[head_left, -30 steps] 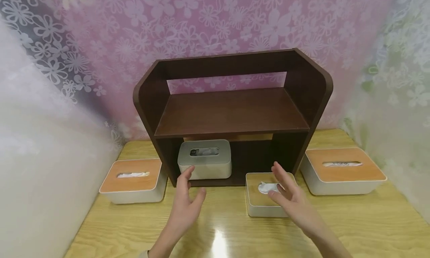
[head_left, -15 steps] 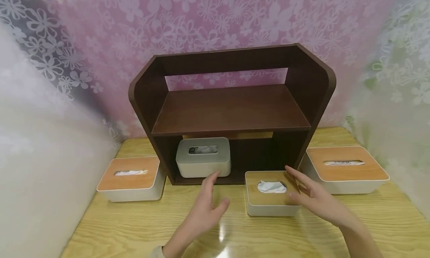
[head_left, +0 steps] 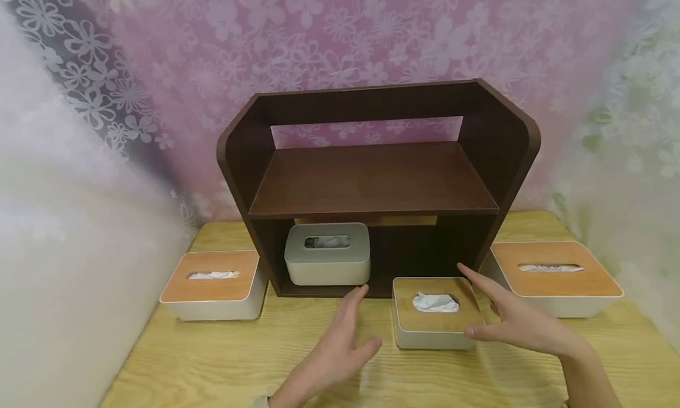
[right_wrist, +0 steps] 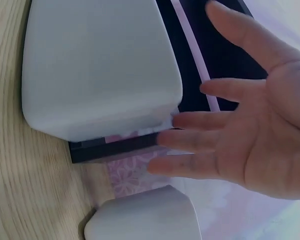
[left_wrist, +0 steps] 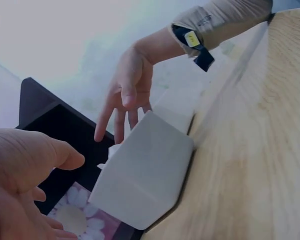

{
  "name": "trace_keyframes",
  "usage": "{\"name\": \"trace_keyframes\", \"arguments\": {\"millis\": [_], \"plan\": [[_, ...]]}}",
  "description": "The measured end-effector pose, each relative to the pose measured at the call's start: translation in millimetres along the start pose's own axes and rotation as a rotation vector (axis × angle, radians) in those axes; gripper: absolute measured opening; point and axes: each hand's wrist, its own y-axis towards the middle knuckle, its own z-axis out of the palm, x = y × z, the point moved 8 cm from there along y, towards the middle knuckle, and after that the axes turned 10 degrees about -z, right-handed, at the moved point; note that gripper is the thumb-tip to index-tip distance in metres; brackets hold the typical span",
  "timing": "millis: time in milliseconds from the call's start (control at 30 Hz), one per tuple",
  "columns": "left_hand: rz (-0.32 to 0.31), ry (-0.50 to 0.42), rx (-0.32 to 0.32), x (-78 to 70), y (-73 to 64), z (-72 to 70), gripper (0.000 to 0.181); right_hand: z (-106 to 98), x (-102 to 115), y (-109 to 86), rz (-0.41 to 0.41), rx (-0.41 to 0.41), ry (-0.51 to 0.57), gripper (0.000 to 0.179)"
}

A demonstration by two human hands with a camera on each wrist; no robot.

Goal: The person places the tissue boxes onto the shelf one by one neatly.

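A tissue box (head_left: 435,340) with a light wooden lid and white tissue in its slot stands on the table, in front of the shelf's right half. My right hand (head_left: 523,322) is at its right side, fingers spread and palm turned toward it, holding nothing. To the box's left, my left hand (head_left: 340,349) hovers with thumb and fingers apart, its palm facing the box. In the left wrist view, the box's pale side (left_wrist: 142,175) lies between both hands. The right wrist view shows the right hand's straight fingers (right_wrist: 195,140) beside the box's white wall (right_wrist: 100,65).
A dark brown two-tier shelf (head_left: 372,178) stands behind. A grey-lidded tissue box (head_left: 327,257) sits on its lower tier at left. Orange-lidded tissue boxes flank the shelf, one at left (head_left: 212,290) and one at right (head_left: 558,278). Flowered cloth walls (head_left: 340,36) enclose the wooden table (head_left: 212,361).
Both hands have moved to the right. The right hand has gone from over the light wooden lid to the box's right side, and the left hand has come nearer its left side. The boxes stay put.
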Motion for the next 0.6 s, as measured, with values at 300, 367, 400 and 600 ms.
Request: {"name": "trace_keyframes", "arguments": {"millis": [300, 367, 400, 600], "plan": [[-0.079, 0.046, 0.069, 8.0, -3.1, 15.2, 0.087, 11.6, -3.9, 2.9, -0.058, 0.064, -0.027, 0.111], [-0.073, 0.053, 0.076, 7.1, -3.4, 16.6, 0.087, 10.9, -3.3, 4.3, -0.063, 0.059, -0.032, 0.112], [-0.07, 0.054, 0.081, 6.6, -3.5, 17.4, 0.087, 10.5, -3.6, 4.7, -0.065, 0.057, -0.048, 0.112], [-0.051, 0.08, 0.097, 6.9, -5.7, 21.9, 0.086, 13.6, -9.8, 3.2, -0.037, 0.073, -0.09, 0.11]]}}
